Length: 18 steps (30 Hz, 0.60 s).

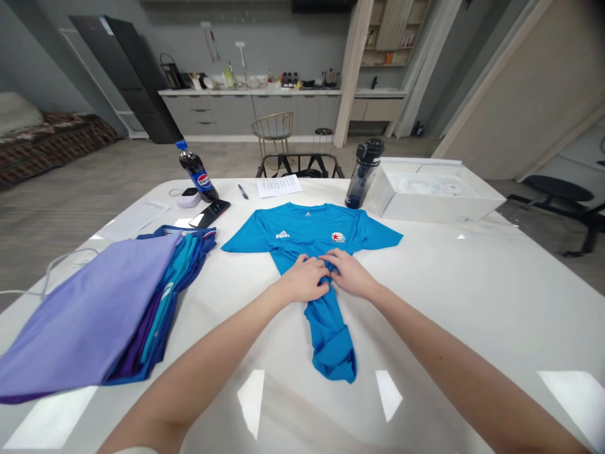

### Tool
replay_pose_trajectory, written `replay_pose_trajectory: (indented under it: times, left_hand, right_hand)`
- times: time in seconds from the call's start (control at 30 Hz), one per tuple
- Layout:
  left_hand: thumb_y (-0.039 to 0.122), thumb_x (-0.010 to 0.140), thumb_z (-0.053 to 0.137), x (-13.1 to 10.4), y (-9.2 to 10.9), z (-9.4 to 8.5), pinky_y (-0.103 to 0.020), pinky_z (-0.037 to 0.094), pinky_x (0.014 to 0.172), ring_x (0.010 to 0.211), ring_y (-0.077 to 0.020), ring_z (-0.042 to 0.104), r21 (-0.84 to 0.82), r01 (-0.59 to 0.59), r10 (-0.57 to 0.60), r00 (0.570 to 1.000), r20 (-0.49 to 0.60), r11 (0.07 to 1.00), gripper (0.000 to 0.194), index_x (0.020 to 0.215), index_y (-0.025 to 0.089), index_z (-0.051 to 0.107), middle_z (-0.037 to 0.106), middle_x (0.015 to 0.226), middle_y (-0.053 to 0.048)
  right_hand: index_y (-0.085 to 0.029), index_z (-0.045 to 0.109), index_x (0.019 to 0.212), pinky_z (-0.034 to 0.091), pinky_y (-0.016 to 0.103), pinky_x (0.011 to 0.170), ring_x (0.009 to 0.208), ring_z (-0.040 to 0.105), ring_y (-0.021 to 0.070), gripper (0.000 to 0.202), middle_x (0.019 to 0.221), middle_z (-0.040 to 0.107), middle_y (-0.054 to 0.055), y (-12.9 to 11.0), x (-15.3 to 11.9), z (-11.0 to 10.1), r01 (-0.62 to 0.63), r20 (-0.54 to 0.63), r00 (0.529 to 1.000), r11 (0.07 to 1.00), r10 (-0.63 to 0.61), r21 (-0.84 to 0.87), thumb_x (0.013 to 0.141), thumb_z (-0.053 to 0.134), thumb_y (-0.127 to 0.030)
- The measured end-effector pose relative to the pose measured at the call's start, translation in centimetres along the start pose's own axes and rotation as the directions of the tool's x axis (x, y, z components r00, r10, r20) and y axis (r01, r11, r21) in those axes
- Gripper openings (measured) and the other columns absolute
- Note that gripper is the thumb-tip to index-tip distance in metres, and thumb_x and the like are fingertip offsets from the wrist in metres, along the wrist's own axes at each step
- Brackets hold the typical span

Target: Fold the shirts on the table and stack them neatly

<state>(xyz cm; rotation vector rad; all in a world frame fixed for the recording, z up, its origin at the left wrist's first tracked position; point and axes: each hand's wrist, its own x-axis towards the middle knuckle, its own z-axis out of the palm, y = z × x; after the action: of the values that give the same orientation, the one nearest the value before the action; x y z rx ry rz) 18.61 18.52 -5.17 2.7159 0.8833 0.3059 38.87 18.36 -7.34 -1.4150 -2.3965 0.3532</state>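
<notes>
A blue T-shirt (312, 222) lies on the white table, its collar and sleeves spread toward the far side. Its lower part is gathered into a narrow, bunched strip that runs toward me. My left hand (306, 278) rests on the middle of the shirt, fingers curled into the gathered cloth. Close beside it, my right hand (348, 272) pinches the same bunched fabric from the right. The fingertips of both hands nearly meet, and the cloth directly under them is hidden. A white logo and a round badge show on the chest, beyond my hands.
Left of the shirt lies a stack of folded clothes (94, 302), lavender on top. Behind are a cola bottle (198, 171), a phone (210, 214), a pen (242, 192) and a paper sheet (278, 185). At back right stand a dark water bottle (363, 173) and a white box (425, 205).
</notes>
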Motion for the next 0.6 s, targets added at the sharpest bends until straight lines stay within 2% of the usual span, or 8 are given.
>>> replay_pose_trajectory:
  times: [0.1,0.2,0.33,0.43,0.5,0.53,0.6]
  left_hand:
    - [0.019,0.084,0.054,-1.6,1.5,0.3,-0.047,0.039,0.094,0.106,-0.0277,0.063,0.074,0.064,-0.064,0.998,0.008,0.995,0.026,0.107,0.022,0.068,0.071,0.110,-0.010]
    - [0.015,0.085,0.050,-4.0,1.7,-0.6,-0.045,0.039,0.095,0.104,-0.0255,0.062,0.077,0.140,-0.139,0.990,-0.007,0.987,0.025,0.102,0.023,0.067,0.070,0.104,-0.007]
    - [0.017,0.086,0.046,-9.7,0.0,-2.9,-0.043,0.039,0.100,0.109,-0.0246,0.061,0.060,0.291,-0.287,0.955,-0.074,0.955,0.025,0.100,0.024,0.065,0.067,0.105,-0.006]
    - [0.014,0.083,0.045,-14.5,-1.5,-3.7,-0.044,0.040,0.104,0.114,-0.0255,0.061,0.095,0.428,-0.421,0.903,-0.086,0.899,0.029,0.102,0.025,0.065,0.067,0.109,-0.007]
    - [0.011,0.079,0.046,-16.7,-1.4,-3.4,-0.047,0.037,0.110,0.119,-0.0265,0.059,0.132,0.488,-0.479,0.873,-0.096,0.863,0.037,0.108,0.025,0.064,0.066,0.117,-0.009]
    - [0.010,0.077,0.047,-17.3,-1.0,-3.0,-0.049,0.032,0.115,0.123,-0.0268,0.057,0.141,0.490,-0.478,0.872,-0.110,0.860,0.043,0.114,0.024,0.064,0.065,0.123,-0.009]
    - [0.011,0.077,0.049,-17.3,0.7,-1.9,-0.052,0.019,0.124,0.134,-0.0265,0.051,0.127,0.435,-0.418,0.898,-0.138,0.892,0.056,0.130,0.025,0.058,0.060,0.138,-0.009]
  right_hand:
    - [-0.020,0.072,0.114,0.047,0.032,0.092,0.105,0.063,0.0219,0.033,0.115,0.068,0.009,-1.7,-1.9,0.1,-0.068,0.061,0.995,0.993,0.074,-0.092,0.093,0.048,-0.011]
    - [-0.020,0.069,0.112,0.046,0.029,0.090,0.104,0.064,0.0216,0.029,0.112,0.071,0.008,-2.2,-3.4,-0.5,-0.141,0.035,0.989,0.979,0.147,-0.146,0.093,0.048,-0.011]
    - [-0.022,0.065,0.118,0.047,0.031,0.086,0.102,0.066,0.0241,0.031,0.116,0.072,0.007,-0.8,-6.6,-1.9,-0.286,-0.033,0.958,0.940,0.284,-0.185,0.093,0.047,-0.013]
    - [-0.020,0.066,0.119,0.046,0.034,0.090,0.108,0.064,0.0263,0.033,0.123,0.071,0.009,0.4,-9.5,-2.9,-0.355,-0.041,0.934,0.910,0.355,-0.215,0.094,0.045,-0.014]
    - [-0.018,0.064,0.126,0.045,0.039,0.096,0.120,0.059,0.0291,0.039,0.136,0.065,0.013,0.1,-11.0,-3.1,-0.367,-0.082,0.930,0.895,0.358,-0.252,0.094,0.042,-0.013]
    - [-0.018,0.062,0.130,0.043,0.042,0.099,0.126,0.054,0.0308,0.042,0.143,0.060,0.014,-0.5,-11.5,-3.0,-0.361,-0.118,0.933,0.892,0.341,-0.272,0.094,0.042,-0.012]
    - [-0.018,0.057,0.140,0.038,0.047,0.105,0.136,0.044,0.0326,0.050,0.153,0.050,0.014,-2.7,-11.9,-2.3,-0.308,-0.175,0.948,0.906,0.266,-0.292,0.092,0.045,-0.012]
